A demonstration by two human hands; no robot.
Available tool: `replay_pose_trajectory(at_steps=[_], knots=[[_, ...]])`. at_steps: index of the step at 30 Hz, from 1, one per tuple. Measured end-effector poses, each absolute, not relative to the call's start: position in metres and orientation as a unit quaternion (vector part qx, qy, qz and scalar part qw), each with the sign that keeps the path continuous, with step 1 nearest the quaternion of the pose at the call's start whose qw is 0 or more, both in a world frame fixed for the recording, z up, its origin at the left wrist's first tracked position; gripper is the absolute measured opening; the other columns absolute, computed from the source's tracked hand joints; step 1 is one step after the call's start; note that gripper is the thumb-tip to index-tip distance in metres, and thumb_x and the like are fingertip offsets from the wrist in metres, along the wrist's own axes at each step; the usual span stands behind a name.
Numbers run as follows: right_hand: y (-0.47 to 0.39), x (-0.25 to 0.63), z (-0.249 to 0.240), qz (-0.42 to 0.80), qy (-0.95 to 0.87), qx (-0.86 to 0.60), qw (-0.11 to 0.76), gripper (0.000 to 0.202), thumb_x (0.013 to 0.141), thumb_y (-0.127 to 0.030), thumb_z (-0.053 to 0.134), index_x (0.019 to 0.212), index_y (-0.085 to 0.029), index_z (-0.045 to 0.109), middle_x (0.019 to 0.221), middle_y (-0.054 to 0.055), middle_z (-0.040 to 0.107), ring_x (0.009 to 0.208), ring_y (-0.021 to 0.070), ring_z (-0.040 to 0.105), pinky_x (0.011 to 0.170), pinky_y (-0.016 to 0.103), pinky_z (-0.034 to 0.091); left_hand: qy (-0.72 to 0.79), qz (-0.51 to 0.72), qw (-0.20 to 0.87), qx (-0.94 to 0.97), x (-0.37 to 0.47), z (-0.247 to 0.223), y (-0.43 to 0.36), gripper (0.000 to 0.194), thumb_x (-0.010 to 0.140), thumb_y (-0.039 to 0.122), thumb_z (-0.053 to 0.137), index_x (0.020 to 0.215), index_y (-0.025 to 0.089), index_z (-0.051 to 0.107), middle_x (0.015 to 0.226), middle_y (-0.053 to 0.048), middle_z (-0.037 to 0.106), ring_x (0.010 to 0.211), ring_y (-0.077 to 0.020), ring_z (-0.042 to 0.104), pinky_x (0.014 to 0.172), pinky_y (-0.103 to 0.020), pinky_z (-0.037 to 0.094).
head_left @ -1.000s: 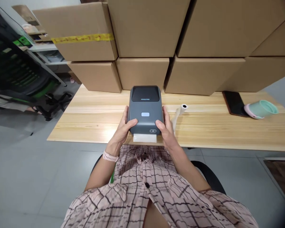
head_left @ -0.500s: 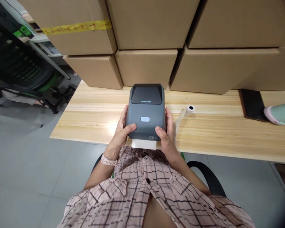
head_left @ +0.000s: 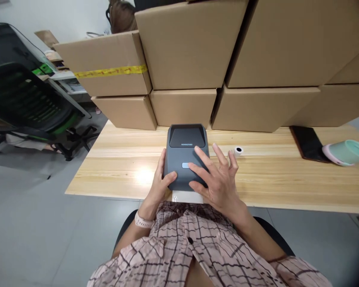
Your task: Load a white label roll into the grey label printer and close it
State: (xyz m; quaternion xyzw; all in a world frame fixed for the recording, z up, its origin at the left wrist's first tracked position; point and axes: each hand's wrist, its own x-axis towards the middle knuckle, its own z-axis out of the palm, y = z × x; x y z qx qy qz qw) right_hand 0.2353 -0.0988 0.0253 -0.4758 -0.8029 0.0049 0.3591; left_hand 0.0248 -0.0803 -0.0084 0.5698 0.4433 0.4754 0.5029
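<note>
A dark grey label printer [head_left: 179, 177] rests at the near part of the wooden table, with a light oblong button on its top. From its front edge sticks out a strip of white label paper [head_left: 185, 196]. My left hand [head_left: 162, 179] grips the printer's left side, thumb on top and fingers along the side. Over the printer's right half, my right hand [head_left: 219, 183] is spread, holding nothing; one fingertip is at the button. A small white paper roll [head_left: 238, 151] lies just beyond that hand.
Stacked cardboard boxes [head_left: 185, 107] line the back of the wooden table [head_left: 275, 171]. To the right lie a black phone [head_left: 309, 143] and a mint-green cup [head_left: 347, 152] on its side. A black office chair [head_left: 26, 99] stands at the left. Behind the boxes shows a person's head [head_left: 122, 16].
My right hand has left the printer's right side and moved onto its top, fingers spread at the button. My left hand keeps its hold. The camera view has tilted up.
</note>
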Motion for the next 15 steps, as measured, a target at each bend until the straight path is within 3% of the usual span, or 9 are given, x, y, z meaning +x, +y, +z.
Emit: replay_pose_trajectory(at_steps=[3,5,8,10,15], knots=[[-0.092,0.236,0.037,-0.012,-0.844,-0.438,0.311,0.035,0.098,-0.060,0.057,0.126,-0.042,0.065,0.158,-0.003,0.055,0.155,0.0400,0.036,0.129,0.070,0.007,0.461,0.481,0.419,0.617,0.022,-0.020,-0.093,0.080,0.101,0.063,0.045,0.167,0.029,0.016,0.175,-0.011,0.025,0.159,-0.0326,0.031,0.125,-0.049,0.038],[-0.087,0.236,0.042,-0.040,-0.865,-0.408,0.290,0.035,0.099,-0.062,0.054,0.119,-0.035,0.067,0.154,0.000,0.059,0.154,0.0365,0.039,0.131,0.066,0.008,0.468,0.508,0.301,0.657,0.018,-0.030,-0.106,0.077,0.103,0.062,0.041,0.167,0.029,0.014,0.175,-0.012,0.022,0.160,-0.0316,0.028,0.124,-0.048,0.039],[-0.082,0.236,0.044,-0.082,-0.874,-0.383,0.289,0.043,0.100,-0.064,0.051,0.110,-0.026,0.067,0.150,0.004,0.064,0.153,0.0336,0.042,0.131,0.062,0.010,0.432,0.533,0.019,0.728,0.011,-0.045,-0.124,0.087,0.091,0.058,0.067,0.162,0.028,0.028,0.170,-0.016,0.032,0.155,-0.0385,0.035,0.121,-0.059,0.039],[-0.081,0.237,0.043,-0.079,-0.872,-0.382,0.295,0.045,0.100,-0.065,0.051,0.109,-0.023,0.066,0.149,0.004,0.064,0.153,0.0336,0.042,0.131,0.061,0.012,0.419,0.510,-0.099,0.745,0.008,-0.052,-0.130,0.082,0.081,0.049,0.081,0.152,0.031,0.042,0.165,-0.013,0.039,0.152,-0.0383,0.039,0.119,-0.060,0.041],[-0.086,0.242,0.036,0.022,-0.850,-0.421,0.315,0.042,0.103,-0.062,0.047,0.118,-0.026,0.063,0.154,0.003,0.060,0.157,0.0323,0.035,0.129,0.064,0.014,0.374,0.477,-0.131,0.784,0.009,-0.052,-0.130,0.041,0.083,0.038,0.084,0.119,0.030,0.066,0.164,-0.007,0.039,0.156,-0.0343,0.030,0.122,-0.055,0.039]])
